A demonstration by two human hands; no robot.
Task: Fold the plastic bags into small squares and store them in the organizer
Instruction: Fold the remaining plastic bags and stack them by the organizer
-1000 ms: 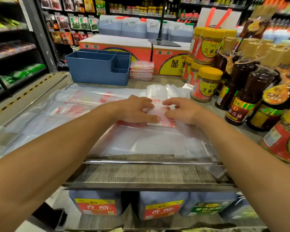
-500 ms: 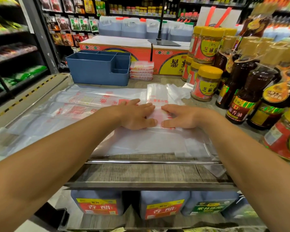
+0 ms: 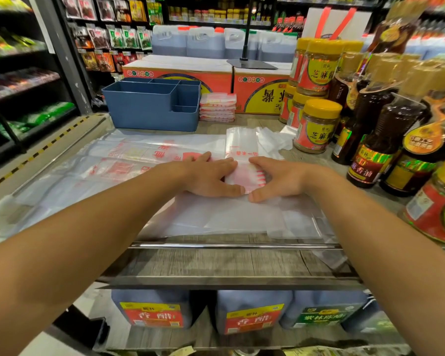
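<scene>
Step in hand: the person is flattening one bag (image 3: 244, 176) that is already folded down to a small, nearly square packet, on top of the spread-out bags on the shelf (image 3: 216, 263).
Left hand (image 3: 211, 177): lies flat with straight fingers, pressing on the left edge of the packet; it grips nothing.
Right hand (image 3: 278, 179): fingers spread and only slightly bent, pressing the right edge, thumb at the near corner; it does not close around the packet.
Bag position: between the two hands, near the middle of the shelf, resting on the flat bags; a clear strip (image 3: 240, 143) runs away from the hands towards the back, and whether it belongs to this bag cannot be told.
Done so far: a stack (image 3: 217, 107) of folded squares sits just right of the organizer (image 3: 149, 109), touching or nearly touching its wall.
Organizer: blue, with several compartments, at the back left of the shelf, well apart from the hands; what shows of its compartments holds no bags, though the interior is only partly visible.
Left to do: several unfolded bags (image 3: 108, 165) lie flat across the left and front of the shelf; by the look of it, most of the folding remains and storing has not started.
Surroundings: jars (image 3: 316, 125) and dark bottles (image 3: 380, 140) crowd the right side, close to the right forearm.
Judgement: early to middle of the task; this packet seems about ready to join the stack.
</scene>
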